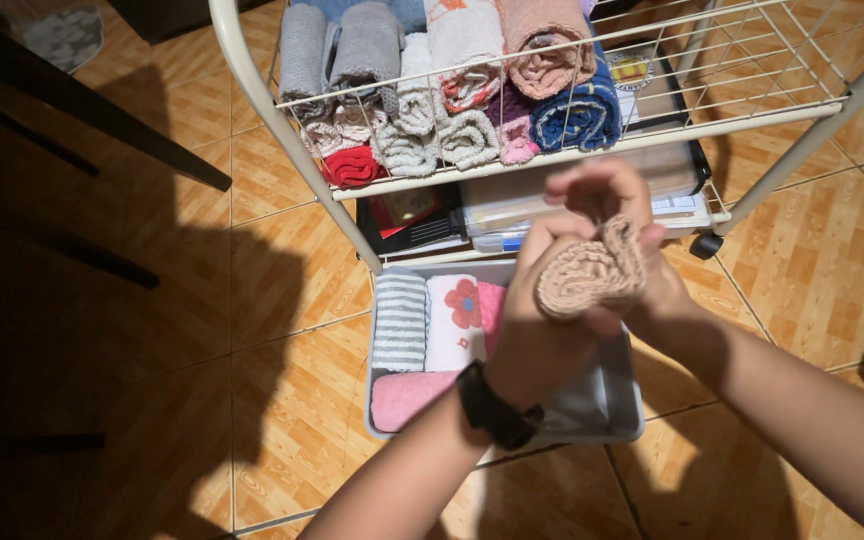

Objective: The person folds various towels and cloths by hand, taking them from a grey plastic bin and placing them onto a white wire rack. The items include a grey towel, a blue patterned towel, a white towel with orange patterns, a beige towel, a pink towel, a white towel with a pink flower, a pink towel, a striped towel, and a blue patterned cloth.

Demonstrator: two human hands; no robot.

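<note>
Hands (592, 270) closed around rolled towel (590, 277)

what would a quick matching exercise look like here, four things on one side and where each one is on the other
Things:
1. rolled beige towel
2. striped grey towel
3. red towel
4. black wristband

Places:
A. in the grey bin on the floor
B. on the left wrist
C. held between left hand and right hand
D. on the wire rack

Pairs: 1-C, 2-A, 3-D, 4-B
</note>
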